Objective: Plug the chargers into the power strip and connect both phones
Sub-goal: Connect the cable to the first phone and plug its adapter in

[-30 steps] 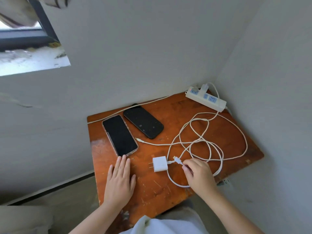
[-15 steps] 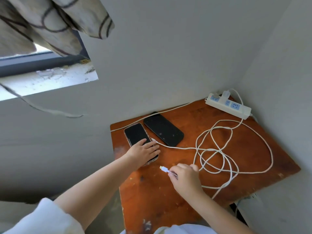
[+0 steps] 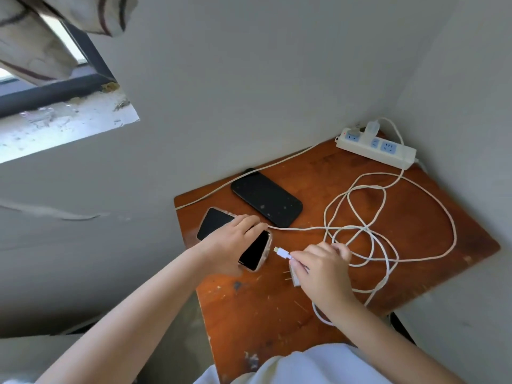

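Observation:
On the small wooden table (image 3: 277,314), my left hand (image 3: 230,242) grips a phone in a pale case (image 3: 255,252) across its middle. My right hand (image 3: 324,270) pinches the white cable's connector (image 3: 281,252), whose tip points at the phone's near end, a short gap away. A white charger brick (image 3: 295,275) lies partly hidden under my right hand, prongs pointing left. A second black phone (image 3: 267,199) lies flat farther back. The white power strip (image 3: 376,149) sits at the far corner with one white charger (image 3: 372,128) plugged in. White cables (image 3: 368,231) lie looped on the table's right half.
Grey walls close in the table behind and on the right. The strip's lead (image 3: 243,180) runs along the back edge to the left. A window sill (image 3: 63,126) and a curtain (image 3: 33,37) are at the upper left.
My left hand has closed round the cased phone and turned it toward me. My right hand has carried the connector closer to the phone's end. The view shifted.

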`<state>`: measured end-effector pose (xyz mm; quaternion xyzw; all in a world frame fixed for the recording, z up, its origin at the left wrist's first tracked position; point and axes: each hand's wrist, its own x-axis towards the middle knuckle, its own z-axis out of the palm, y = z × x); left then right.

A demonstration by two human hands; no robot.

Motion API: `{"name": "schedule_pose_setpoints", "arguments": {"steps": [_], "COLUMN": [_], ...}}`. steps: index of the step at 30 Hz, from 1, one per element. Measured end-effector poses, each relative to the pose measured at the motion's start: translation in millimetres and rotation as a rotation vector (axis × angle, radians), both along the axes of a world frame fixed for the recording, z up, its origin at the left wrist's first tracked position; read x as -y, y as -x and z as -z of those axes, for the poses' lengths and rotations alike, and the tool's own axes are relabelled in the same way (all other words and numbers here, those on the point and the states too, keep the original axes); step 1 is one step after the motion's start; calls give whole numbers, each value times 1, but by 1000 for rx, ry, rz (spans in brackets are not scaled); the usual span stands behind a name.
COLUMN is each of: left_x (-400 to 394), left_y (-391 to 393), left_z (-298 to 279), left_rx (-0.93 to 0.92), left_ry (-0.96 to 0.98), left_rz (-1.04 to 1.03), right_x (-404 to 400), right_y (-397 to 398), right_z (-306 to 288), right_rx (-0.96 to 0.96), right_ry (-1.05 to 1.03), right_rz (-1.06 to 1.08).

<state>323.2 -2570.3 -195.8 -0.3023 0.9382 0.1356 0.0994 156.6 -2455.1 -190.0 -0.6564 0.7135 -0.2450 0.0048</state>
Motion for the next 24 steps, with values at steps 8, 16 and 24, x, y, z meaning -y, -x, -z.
{"name": "schedule_pose_setpoints", "arguments": {"steps": [8, 16, 24], "left_x": [-19, -29, -35], "left_y": [1, 5, 11], "left_z": [-7, 0, 3], "left_rx": [-60, -87, -108], "left_ry": [10, 52, 30], "left_rz": [-44, -30, -45], "right_x": [-10, -16, -21], "right_y": [-1, -6, -5], "right_z": [-14, -12, -5], "right_rx": [-112, -146, -89], "right_ry": [21, -19, 1], "right_rz": [-47, -22, -76]}}
